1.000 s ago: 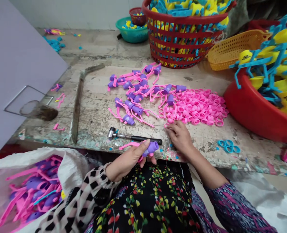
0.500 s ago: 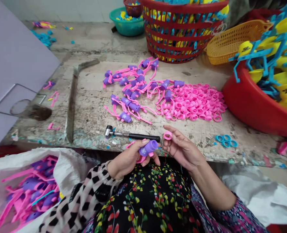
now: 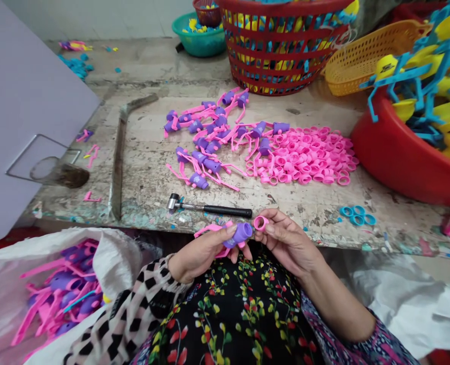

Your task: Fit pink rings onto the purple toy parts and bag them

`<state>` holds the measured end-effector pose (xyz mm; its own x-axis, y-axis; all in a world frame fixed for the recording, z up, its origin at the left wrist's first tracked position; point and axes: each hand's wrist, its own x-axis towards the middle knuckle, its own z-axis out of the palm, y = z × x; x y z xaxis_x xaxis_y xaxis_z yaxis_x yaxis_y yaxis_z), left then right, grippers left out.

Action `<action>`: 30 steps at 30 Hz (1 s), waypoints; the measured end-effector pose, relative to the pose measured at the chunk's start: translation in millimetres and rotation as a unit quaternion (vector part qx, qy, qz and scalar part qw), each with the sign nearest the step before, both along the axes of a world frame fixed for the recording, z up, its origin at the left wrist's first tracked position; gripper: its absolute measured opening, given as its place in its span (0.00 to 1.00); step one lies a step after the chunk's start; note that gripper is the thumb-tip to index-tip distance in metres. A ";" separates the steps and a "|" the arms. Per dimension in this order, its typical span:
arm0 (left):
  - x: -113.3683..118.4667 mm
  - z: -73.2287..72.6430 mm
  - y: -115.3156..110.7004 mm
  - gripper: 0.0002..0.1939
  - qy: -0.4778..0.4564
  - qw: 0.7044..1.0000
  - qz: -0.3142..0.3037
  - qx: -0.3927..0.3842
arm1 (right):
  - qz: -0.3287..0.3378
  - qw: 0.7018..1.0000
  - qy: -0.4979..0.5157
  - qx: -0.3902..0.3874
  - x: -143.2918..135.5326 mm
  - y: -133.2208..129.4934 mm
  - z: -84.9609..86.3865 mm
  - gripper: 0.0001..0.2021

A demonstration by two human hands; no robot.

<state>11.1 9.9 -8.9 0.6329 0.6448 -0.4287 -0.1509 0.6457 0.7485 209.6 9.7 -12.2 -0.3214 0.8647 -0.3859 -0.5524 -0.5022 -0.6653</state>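
Note:
Between the thumb and fingers of my left hand (image 3: 205, 249) is a purple plastic cup-shaped piece (image 3: 241, 233) with pink arms, its round open end facing right. My right hand (image 3: 291, 243) pinches a pink plastic ring (image 3: 260, 223), held just right of that open end with a small gap between them. Behind my hands a hammer (image 3: 209, 207) with a black grip lies on the worktable (image 3: 308, 213). Farther back are several purple-and-pink pieces (image 3: 211, 147), and beside them a heap of loose pink rings (image 3: 312, 157).
Several blue rings (image 3: 357, 219) lie at right. A red tub (image 3: 407, 157), a red basket (image 3: 281, 56) and a yellow basket (image 3: 369, 61) stand behind. Left are a bent metal bar (image 3: 117, 162), a glass (image 3: 63, 172) and a white sack (image 3: 114, 258) of pink and purple pieces.
My right hand has brought the pink ring down and closer to the purple piece's open end. The left hand has kept its hold, with the piece slightly turned. The view has shifted a little.

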 end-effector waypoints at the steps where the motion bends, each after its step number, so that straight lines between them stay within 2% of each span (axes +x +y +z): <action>1: -0.2 0.1 -0.8 0.22 -0.002 1.000 -0.002 0.003 | -0.004 1.000 -0.009 0.004 -0.3 -1.0 0.7 0.12; 11: 2.2 -0.7 -7.2 0.23 -0.011 1.000 -0.008 0.004 | -0.063 0.994 -0.067 0.063 -6.3 -9.8 6.3 0.12; 17: 4.6 0.1 -7.7 0.21 -0.014 1.000 -0.008 0.006 | -0.066 0.994 -0.071 0.043 -8.7 -14.7 2.6 0.08; 23: 6.3 0.2 -8.8 0.23 0.008 1.000 -0.008 0.008 | -0.060 0.993 -0.093 0.047 -16.2 -21.1 2.3 0.09; 30: 5.7 0.9 -11.8 0.22 0.072 0.996 0.008 0.054 | -0.009 0.967 -0.186 0.173 -8.1 -22.1 2.5 0.13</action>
<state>16.8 -1.9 -8.0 0.5595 0.7015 -0.4415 -0.0471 0.5587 0.8280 201.5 -12.4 -9.8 -0.2007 0.9667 -0.1590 -0.2494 -0.2074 -0.9459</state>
